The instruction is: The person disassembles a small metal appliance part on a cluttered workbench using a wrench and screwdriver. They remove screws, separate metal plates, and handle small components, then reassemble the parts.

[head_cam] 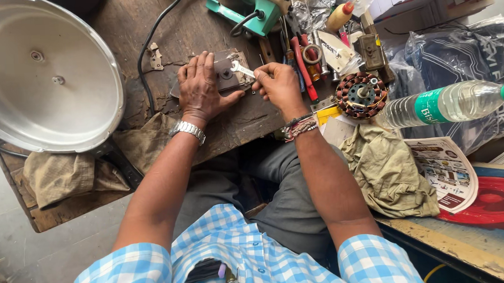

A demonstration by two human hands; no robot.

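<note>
Wrench on a little dark metal part, up on the worn wooden bench.

Big shiny aluminium cooker pot sits far left. Left hand lies flat, fingers spread, pinning the dark flat metal part. Right hand is pinched tight around a small silver open-end wrench, its head over that part. Further right: copper-wound motor stator, clear plastic bottle with a green cap.
</note>
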